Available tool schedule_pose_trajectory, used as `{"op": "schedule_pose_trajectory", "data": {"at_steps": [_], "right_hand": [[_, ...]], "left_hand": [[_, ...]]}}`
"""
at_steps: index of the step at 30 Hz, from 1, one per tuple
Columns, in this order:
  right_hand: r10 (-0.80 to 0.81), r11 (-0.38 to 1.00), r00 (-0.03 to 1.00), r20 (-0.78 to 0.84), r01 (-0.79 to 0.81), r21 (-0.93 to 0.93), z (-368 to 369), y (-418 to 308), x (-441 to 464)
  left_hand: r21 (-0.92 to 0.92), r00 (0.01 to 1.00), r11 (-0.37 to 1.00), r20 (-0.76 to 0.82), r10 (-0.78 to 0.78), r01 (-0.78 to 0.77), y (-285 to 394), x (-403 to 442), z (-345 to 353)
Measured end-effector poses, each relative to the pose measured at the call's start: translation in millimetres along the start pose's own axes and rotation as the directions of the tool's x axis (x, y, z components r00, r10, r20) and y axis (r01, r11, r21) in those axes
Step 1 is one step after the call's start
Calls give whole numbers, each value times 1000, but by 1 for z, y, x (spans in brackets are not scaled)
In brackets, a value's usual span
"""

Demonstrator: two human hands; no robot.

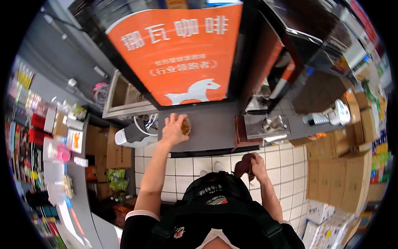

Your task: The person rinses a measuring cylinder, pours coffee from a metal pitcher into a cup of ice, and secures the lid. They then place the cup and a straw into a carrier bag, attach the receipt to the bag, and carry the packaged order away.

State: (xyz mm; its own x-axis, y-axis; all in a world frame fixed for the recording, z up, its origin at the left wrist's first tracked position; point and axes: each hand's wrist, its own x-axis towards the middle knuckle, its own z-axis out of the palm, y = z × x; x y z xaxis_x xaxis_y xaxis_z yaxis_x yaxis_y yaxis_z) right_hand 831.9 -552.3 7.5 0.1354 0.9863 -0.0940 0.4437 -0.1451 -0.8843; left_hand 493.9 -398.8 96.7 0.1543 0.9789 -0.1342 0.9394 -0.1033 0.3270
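Here, left fingers (181, 119) on cup (186, 126), right fingers (257, 157) on cloth (243, 165).

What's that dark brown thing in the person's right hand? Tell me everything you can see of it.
It looks like a cloth: dark reddish brown, seemingly soft and limp, bunched in folds, with no print I can make out. The right hand grips one side; the rest hangs toward the person's middle, seen against the tiled floor. Whether it touches the black apron is unclear.

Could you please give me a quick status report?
Left hand on small round container, on counter. Right hand gripping brown cloth. Metal pitcher on drip tray, clear of both hands.
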Motion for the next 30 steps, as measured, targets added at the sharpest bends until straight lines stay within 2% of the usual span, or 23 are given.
{"op": "schedule_pose_trajectory", "data": {"at_steps": [2,3,4,6,9,10,11,12,13,14,16,18,19,20,22,23,24,25,26,27,28,29,30], "right_hand": [[86,977,962,258,-132,169,14,-40,14],[0,956,950,313,-91,279,24,-52,19],[140,896,883,447,-306,323,29,-73,23],[41,868,859,510,-284,408,47,-90,29],[50,798,764,643,-418,435,72,-100,30],[56,790,724,687,-454,413,81,-108,29],[19,805,693,721,-439,400,93,-107,27],[3,653,609,793,-602,460,93,-137,22],[-39,607,516,856,-668,431,109,-141,17],[-79,561,419,904,-731,388,123,-140,10],[-160,617,316,935,-707,345,147,-146,5],[-176,677,109,978,-708,201,165,-158,9],[-212,808,14,977,-561,183,174,-164,10],[-260,911,42,965,-321,259,178,-177,4],[-340,938,222,914,154,312,195,-181,7],[-293,933,251,922,286,219,203,-188,9],[-259,901,285,923,414,126,214,-196,8],[-369,730,176,913,662,168,233,-187,3],[-362,714,117,925,673,194,243,-195,-12],[-324,720,20,946,654,233,251,-207,-29],[-289,725,-75,954,633,270,262,-217,-43],[-321,677,-104,941,670,305,279,-217,-54],[-290,587,-187,939,740,329,293,-222,-64]], "left_hand": [[1,999,999,-16,-44,44,5,-4,-2],[28,996,998,-77,-54,56,13,-9,-7],[56,989,996,-136,-62,70,19,-15,-13],[-30,955,995,-280,-97,93,24,-34,-20],[-273,937,961,-327,-126,34,9,-86,-6],[-479,969,874,-165,-182,82,-3,-106,15],[-659,980,738,-6,-197,144,-16,-127,42],[-820,978,557,14,-208,130,-21,-144,74],[-928,885,123,286,-369,351,13,-164,52],[-994,916,-43,112,-386,103,20,-171,72],[-849,827,-528,290,-481,-9,23,-181,87],[-988,683,-149,137,-717,41,0,-192,103],[-988,729,-152,95,-678,-12,-12,-204,101],[-985,685,-165,91,-723,-44,-17,-216,101],[-809,684,-510,196,-703,-291,-31,-234,98],[-773,629,-478,134,-766,-417,-21,-241,67],[-759,716,-434,-60,-696,-485,-31,-251,87],[-944,676,-75,-173,-717,-321,-18,-250,75],[-955,660,285,-266,-702,-82,-7,-250,63],[-957,617,276,-268,-740,-84,-12,-256,69],[-952,520,263,-305,-798,-154,-21,-263,75],[-938,421,262,-336,-843,-225,-32,-273,79],[-968,453,55,-164,-876,-245,-42,-292,68]]}}
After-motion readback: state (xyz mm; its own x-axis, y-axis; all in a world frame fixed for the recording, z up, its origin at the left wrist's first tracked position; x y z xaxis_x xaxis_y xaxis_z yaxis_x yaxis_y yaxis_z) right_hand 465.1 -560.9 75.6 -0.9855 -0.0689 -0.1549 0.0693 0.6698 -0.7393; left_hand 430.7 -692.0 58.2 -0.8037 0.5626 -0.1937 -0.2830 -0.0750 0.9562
